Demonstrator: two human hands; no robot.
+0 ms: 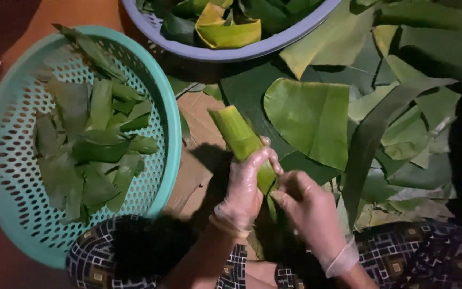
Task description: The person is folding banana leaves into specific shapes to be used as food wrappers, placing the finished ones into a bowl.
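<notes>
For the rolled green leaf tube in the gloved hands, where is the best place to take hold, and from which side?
Grip the rolled green leaf tube around its lower middle, where the left hand already wraps it, coming from the near, lower end. The tube tilts up and away to an open top, so a squeeze there would likely crush the opening. The right hand works at the bottom end.

One head-worn camera looks steeply down, close over the lap, hands and floor of leaves [348, 96].
</notes>
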